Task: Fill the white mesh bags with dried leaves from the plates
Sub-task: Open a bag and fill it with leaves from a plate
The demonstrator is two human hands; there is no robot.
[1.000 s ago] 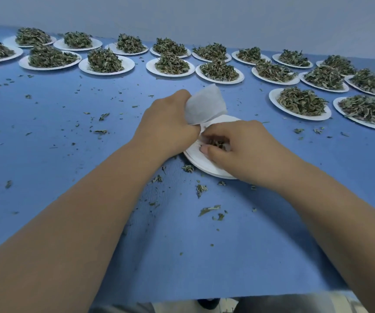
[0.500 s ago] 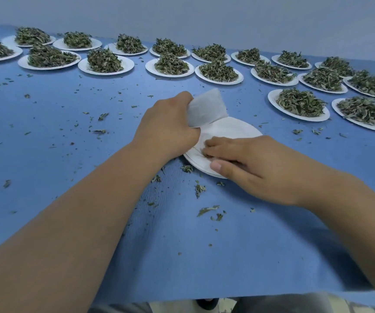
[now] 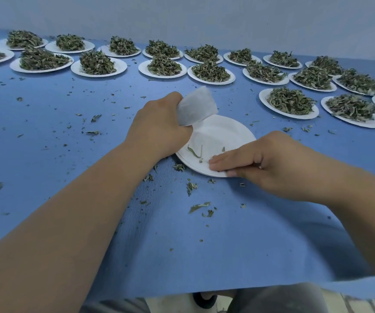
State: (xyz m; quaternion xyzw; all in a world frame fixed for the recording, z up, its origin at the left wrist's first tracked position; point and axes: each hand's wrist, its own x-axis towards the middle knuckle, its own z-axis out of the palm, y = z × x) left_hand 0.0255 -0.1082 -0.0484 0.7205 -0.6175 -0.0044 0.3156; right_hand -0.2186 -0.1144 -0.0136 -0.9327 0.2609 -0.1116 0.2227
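Note:
My left hand (image 3: 159,127) grips a white mesh bag (image 3: 196,107) by its lower end, holding it upright over the far left edge of a white paper plate (image 3: 222,132). The plate lies on the blue table in front of me and holds only a few leaf scraps (image 3: 194,152). My right hand (image 3: 261,161) pinches the plate's near right rim, fingers on top and thumb at the edge. What is inside the bag cannot be seen.
Several white plates heaped with dried leaves stand in rows along the back, such as one plate (image 3: 98,64) at the left and another plate (image 3: 289,102) at the right. Leaf crumbs (image 3: 199,206) litter the blue table (image 3: 46,136). The table's front edge runs just below my arms.
My right hand has drawn back from the middle of the plate to its near right rim, uncovering the nearly bare plate. The left hand and bag have stayed put.

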